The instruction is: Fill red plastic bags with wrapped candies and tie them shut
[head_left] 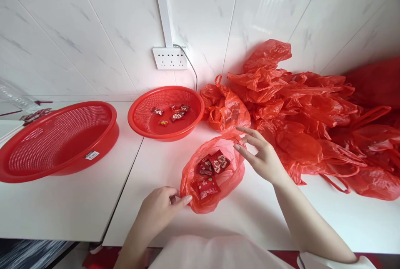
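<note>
An open red plastic bag (187, 173) rests on the table in front of me, its mouth held wide. Several small wrapped snack packets (208, 187) in dark red and bright red lie inside it. At the bag's near left rim, my left hand (162, 208) pinches the film between thumb and fingers. My right hand (259, 152) is at the far right rim, thumb over the inner side and fingers around the outside, with the index finger stretched out.
Behind the bag stands a red plastic basket (134, 123) with several small wrapped sweets (177, 116). A larger red basket (109, 135) is at left. Tied red bags (290, 123) pile up at right. A socket strip (170, 58) is on the tiled wall.
</note>
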A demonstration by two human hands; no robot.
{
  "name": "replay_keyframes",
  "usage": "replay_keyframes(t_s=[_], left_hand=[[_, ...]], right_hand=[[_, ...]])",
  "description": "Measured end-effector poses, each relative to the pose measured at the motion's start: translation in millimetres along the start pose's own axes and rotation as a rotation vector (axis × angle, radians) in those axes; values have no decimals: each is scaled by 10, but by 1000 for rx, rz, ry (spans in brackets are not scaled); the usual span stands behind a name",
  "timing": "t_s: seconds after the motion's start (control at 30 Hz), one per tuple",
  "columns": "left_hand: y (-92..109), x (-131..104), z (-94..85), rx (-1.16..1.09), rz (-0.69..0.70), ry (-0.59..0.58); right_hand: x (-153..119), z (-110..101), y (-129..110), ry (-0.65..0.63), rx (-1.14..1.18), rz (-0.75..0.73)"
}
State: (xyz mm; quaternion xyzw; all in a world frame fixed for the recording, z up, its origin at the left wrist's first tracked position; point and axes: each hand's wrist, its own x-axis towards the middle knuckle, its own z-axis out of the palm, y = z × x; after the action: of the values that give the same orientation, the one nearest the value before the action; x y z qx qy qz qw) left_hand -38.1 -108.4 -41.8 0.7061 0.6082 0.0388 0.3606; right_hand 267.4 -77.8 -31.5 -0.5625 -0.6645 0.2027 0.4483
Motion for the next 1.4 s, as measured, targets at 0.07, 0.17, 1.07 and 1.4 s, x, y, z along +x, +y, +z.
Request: replay_keyframes(t_s=[0.07, 0.17, 1.07, 1.4], left_hand=[[15, 25, 24, 58, 4, -18], [55, 51, -114, -36, 50, -38], [906, 670, -774, -709, 662, -44], [846, 826, -801, -787, 548, 102]], right_hand=[[37, -24, -74, -4, 18, -22], [118, -89, -140, 15, 38, -57], [623, 350, -791, -104, 208, -450], [538, 312, -626, -18, 129, -522]])
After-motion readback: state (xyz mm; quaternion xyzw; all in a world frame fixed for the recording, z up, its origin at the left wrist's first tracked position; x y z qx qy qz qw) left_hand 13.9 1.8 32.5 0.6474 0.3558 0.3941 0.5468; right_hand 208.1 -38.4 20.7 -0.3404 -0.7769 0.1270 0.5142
